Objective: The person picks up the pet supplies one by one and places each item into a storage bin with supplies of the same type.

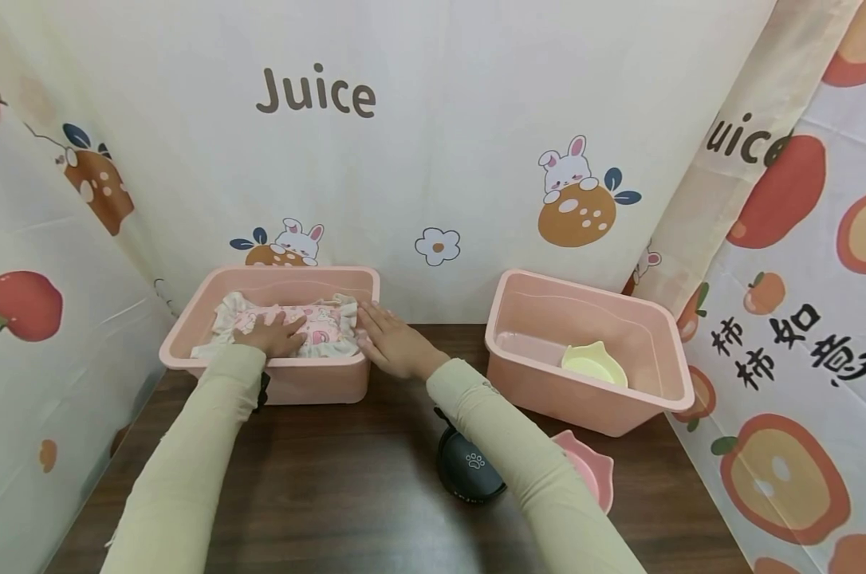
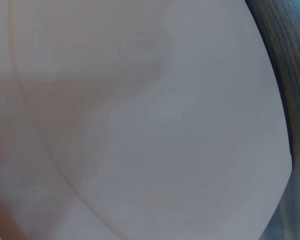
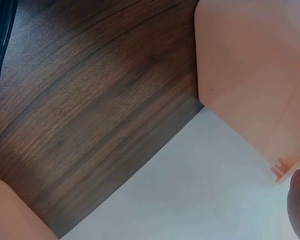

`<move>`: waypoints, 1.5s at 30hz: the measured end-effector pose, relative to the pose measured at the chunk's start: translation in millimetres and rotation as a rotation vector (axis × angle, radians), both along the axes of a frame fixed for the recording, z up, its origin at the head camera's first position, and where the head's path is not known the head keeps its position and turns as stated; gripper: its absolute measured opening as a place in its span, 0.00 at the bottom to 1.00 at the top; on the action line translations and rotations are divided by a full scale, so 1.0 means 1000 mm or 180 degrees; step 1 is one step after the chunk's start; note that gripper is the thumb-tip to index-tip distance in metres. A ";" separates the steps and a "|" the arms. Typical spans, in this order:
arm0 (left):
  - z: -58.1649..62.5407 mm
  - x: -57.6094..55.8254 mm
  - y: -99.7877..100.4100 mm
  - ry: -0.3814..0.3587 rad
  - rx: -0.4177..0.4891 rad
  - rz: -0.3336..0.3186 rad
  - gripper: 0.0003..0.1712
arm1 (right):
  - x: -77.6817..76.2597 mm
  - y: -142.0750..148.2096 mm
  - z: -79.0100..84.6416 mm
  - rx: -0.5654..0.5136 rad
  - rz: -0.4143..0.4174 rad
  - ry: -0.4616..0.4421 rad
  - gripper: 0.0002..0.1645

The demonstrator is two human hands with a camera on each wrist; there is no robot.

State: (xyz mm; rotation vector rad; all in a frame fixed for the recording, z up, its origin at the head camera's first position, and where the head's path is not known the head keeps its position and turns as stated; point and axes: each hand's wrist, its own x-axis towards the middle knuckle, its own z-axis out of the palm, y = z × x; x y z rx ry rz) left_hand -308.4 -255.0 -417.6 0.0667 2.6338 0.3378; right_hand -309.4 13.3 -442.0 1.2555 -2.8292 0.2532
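Observation:
A pink printed cloth piece with white ruffled edges (image 1: 323,325) lies spread in the left pink bin (image 1: 318,387). On its near side rests my left hand (image 1: 269,336), reaching over the bin's front rim with the fingers spread. My right hand (image 1: 397,344) is at the bin's right rim, its fingers straight and fingertips beside the ruffle. In the left wrist view the bin's pale wall (image 2: 190,140) fills most of the picture. The right wrist view catches part of the right hand (image 3: 299,200) at the edge, by the bin wall (image 3: 255,65).
At the right stands a second pink bin (image 1: 562,399) with a pale yellow eared bowl (image 1: 594,365) inside. A pink eared bowl (image 1: 600,474) and a black round item with a paw print (image 1: 469,470) lie on the dark wooden table (image 1: 318,486), partly behind my right sleeve. Printed curtains enclose the table.

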 end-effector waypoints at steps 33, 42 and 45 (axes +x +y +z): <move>0.026 -0.009 0.006 0.0847 0.0278 -0.0866 0.37 | 0.029 0.064 0.044 -0.0222 -0.0173 -0.0283 0.44; 0.049 -0.010 0.048 0.1034 0.0398 -0.1133 0.40 | 0.057 0.129 0.053 -0.0396 -0.0364 -0.0131 0.45; 0.055 -0.010 0.065 0.1033 0.0455 -0.1205 0.42 | 0.067 0.149 0.053 -0.0418 -0.0425 -0.0139 0.44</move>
